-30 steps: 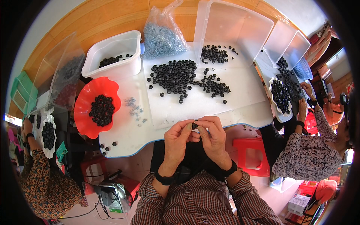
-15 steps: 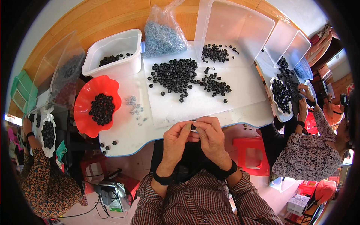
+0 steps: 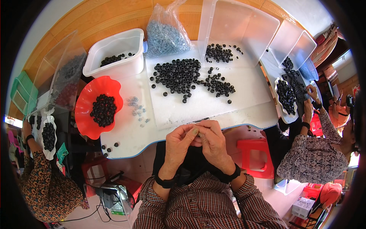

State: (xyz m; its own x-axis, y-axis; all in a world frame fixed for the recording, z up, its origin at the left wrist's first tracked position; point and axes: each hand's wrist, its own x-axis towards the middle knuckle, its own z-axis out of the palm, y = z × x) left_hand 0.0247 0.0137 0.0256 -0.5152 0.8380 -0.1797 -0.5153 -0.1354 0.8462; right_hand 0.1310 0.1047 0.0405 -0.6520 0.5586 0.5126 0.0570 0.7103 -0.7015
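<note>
My left hand (image 3: 179, 139) and my right hand (image 3: 214, 141) meet in front of the table's near edge, fingertips pinched together. Whatever is between them is hidden by the fingers. Beyond them, on a white sheet (image 3: 179, 112), lies a heap of round black hollow parts (image 3: 177, 74), with a looser group of smaller black parts (image 3: 218, 86) to its right. A scatter of small clear bluish pieces (image 3: 136, 107) lies left of the sheet. Further left, a red scalloped bowl (image 3: 84, 114) holds black round parts.
A white tub (image 3: 114, 70), a bag of bluish pieces (image 3: 166, 42) and a tipped clear bin (image 3: 240, 30) line the back. Several loose black parts (image 3: 110, 149) lie near the left front edge. Co-workers sit at both sides; a red stool (image 3: 255, 152) stands right of me.
The small black part that showed between my fingertips is now out of sight behind them. My fingers have shifted slightly; my hands stay in the same place.
</note>
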